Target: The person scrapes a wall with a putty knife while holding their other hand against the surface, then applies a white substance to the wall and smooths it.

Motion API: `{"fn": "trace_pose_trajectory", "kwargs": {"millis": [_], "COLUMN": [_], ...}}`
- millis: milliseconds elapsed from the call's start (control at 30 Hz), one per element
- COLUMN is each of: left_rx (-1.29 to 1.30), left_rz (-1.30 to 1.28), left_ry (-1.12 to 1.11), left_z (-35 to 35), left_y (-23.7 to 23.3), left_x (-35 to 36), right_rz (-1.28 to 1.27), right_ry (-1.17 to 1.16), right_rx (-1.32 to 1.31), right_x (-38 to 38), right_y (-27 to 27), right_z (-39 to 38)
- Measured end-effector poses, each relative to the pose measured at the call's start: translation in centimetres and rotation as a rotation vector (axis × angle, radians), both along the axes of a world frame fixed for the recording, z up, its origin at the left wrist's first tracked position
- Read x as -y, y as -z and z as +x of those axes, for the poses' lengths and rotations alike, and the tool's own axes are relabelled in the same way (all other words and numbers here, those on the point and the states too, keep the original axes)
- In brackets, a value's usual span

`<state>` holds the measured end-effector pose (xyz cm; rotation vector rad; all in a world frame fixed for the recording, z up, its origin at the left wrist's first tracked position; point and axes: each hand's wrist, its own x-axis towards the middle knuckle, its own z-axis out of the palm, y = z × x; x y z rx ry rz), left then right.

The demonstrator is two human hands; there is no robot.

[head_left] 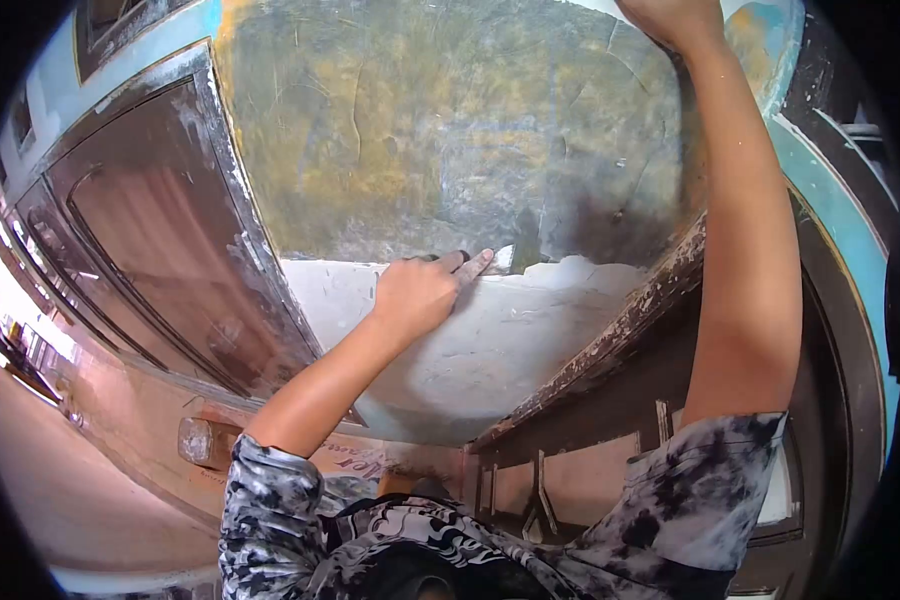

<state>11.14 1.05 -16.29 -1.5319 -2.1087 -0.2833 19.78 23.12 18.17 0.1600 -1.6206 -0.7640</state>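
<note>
My left hand [417, 298] is closed around a putty knife [505, 259], with one finger stretched along toward its pale blade. The blade lies against the wall [390, 130], right where the mottled olive-grey surface meets a smooth white layer [470, 340]. Most of the handle is hidden by my fingers. High at the upper right, my right hand [678, 18] is near the top of the wall; the frame cuts off its fingers, so what it touches or holds cannot be made out.
Brown wooden door panels [140, 220] stand to the left in worn, paint-flecked frames. A rough dark wooden trim [610, 335] borders the wall on the right, beside another brown door [590, 465]. On the floor below are a brownish block-like object [202, 443] and a printed cardboard sheet [355, 460].
</note>
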Motion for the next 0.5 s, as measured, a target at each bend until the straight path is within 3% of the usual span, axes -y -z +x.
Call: {"fn": "trace_pose_trajectory", "kwargs": {"millis": [233, 500], "left_rx": [-0.023, 0.032], "left_rz": [0.024, -0.071], "left_ry": [0.062, -0.015], "left_z": [1.6, 1.1], "left_y": [0.7, -1.0], "left_x": [-3.6, -0.9], "right_rz": [-0.013, 0.012], "right_ry": [-0.021, -0.043], "right_rx": [0.016, 0.018], "right_x": [0.3, -0.1], "right_y": [0.0, 0.0], "right_z": [0.0, 0.1]}}
